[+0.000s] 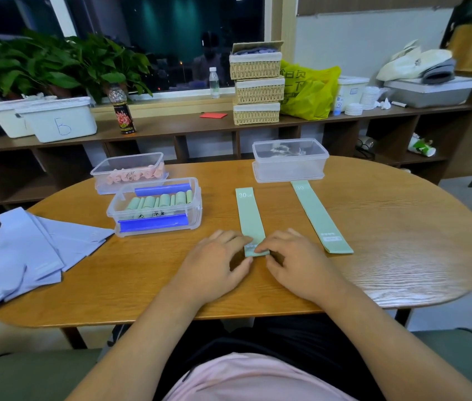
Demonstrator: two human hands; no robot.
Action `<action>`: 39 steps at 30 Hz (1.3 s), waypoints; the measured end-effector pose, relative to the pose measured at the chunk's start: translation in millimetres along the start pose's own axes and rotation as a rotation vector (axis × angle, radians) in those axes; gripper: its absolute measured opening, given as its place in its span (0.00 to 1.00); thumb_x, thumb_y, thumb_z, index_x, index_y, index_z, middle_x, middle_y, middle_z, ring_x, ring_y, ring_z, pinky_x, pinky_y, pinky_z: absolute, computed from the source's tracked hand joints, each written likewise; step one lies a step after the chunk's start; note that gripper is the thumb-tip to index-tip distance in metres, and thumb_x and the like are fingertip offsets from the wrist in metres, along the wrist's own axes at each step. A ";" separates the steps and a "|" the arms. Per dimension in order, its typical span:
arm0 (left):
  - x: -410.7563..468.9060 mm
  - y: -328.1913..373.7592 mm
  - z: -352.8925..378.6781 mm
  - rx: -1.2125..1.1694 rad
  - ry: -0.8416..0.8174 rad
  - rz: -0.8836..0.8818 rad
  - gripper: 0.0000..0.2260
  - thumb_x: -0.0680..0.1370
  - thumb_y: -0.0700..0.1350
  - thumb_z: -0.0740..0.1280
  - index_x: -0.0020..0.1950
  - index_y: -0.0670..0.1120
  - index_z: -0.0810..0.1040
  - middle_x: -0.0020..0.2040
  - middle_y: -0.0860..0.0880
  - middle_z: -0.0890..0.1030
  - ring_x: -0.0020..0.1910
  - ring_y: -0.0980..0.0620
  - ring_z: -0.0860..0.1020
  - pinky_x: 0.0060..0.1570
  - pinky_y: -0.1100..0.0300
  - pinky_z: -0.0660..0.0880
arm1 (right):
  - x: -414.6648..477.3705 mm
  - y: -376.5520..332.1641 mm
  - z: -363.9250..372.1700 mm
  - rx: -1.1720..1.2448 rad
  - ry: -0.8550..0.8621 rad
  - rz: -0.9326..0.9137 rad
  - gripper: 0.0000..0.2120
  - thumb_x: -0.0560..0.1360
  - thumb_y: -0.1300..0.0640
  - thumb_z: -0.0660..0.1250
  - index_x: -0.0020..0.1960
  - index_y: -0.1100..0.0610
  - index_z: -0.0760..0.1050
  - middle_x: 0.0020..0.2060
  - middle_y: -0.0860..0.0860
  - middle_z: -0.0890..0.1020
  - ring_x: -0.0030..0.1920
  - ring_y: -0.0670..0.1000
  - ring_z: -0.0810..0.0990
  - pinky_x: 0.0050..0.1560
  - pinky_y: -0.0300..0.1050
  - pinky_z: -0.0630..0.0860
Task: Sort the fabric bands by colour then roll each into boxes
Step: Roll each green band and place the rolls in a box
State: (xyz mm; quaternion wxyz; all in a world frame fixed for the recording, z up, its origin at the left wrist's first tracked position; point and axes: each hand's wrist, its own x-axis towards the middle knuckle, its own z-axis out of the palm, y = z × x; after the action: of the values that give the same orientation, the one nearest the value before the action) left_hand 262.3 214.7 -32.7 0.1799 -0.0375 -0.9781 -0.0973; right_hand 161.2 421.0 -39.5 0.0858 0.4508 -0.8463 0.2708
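- Left hand (pixel 218 260) and right hand (pixel 292 256): both palm-down on the wooden table (pixel 388 256), fingers curled, fingertips pinching the near end of the green fabric band (pixel 250 218). Neither hand closed into a fist; nothing else held.
- Green fabric band: flat, lengthwise away from the body, "30" mark at the far end, near end just starting to turn over under the fingertips. Roll barely begun by the look of it.
- Risk, skewed roll: uneven pressure between the two hands likely to steer the roll sideways into a cone, poor fit beside the straight rolls.
- Risk, loose core: slack first turn likely to spring open on release.
- Risk, disturbance of the second green band (pixel 323 218): lying flat just right of the worked band, near the right wrist; liable to be dragged by a sweeping forearm.
- Risk, wrong box: blue-clipped box of green rolls (pixel 155 206) the probable target; box of pink rolls (pixel 130 172) directly behind it, empty clear box (pixel 289 160) farther right. Careless drop would mix colours.
- Risk, pending stock: lilac bands (pixel 26 250) fanned over the left table edge, prone to slide off.
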 end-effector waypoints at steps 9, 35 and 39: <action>-0.1 -1.4 -0.2 -0.035 -0.013 0.004 0.14 0.84 0.55 0.63 0.68 0.56 0.79 0.60 0.61 0.79 0.61 0.61 0.72 0.58 0.60 0.74 | 1.1 0.9 0.7 -0.033 -0.009 0.025 0.16 0.82 0.49 0.66 0.68 0.41 0.80 0.58 0.35 0.80 0.57 0.40 0.70 0.61 0.46 0.75; 4.3 1.3 -1.9 -0.060 -0.074 -0.122 0.21 0.85 0.57 0.60 0.78 0.61 0.65 0.75 0.59 0.73 0.73 0.57 0.68 0.74 0.54 0.64 | 7.4 -3.4 5.0 -0.237 -0.040 -0.005 0.19 0.84 0.48 0.59 0.74 0.42 0.75 0.65 0.38 0.77 0.62 0.44 0.71 0.62 0.46 0.71; 5.3 1.8 -2.6 -0.067 -0.080 -0.138 0.22 0.84 0.57 0.61 0.79 0.60 0.65 0.76 0.57 0.71 0.75 0.57 0.66 0.75 0.55 0.63 | 21.0 0.8 3.7 -0.245 -0.068 -0.009 0.20 0.84 0.48 0.58 0.75 0.42 0.74 0.65 0.39 0.78 0.63 0.45 0.71 0.62 0.47 0.71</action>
State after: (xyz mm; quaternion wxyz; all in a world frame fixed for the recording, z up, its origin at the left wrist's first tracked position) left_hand 258.5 216.2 -28.1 0.1321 0.0203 -0.9810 -0.1404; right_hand 148.7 404.4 -34.8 0.1129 0.4498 -0.8733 0.1494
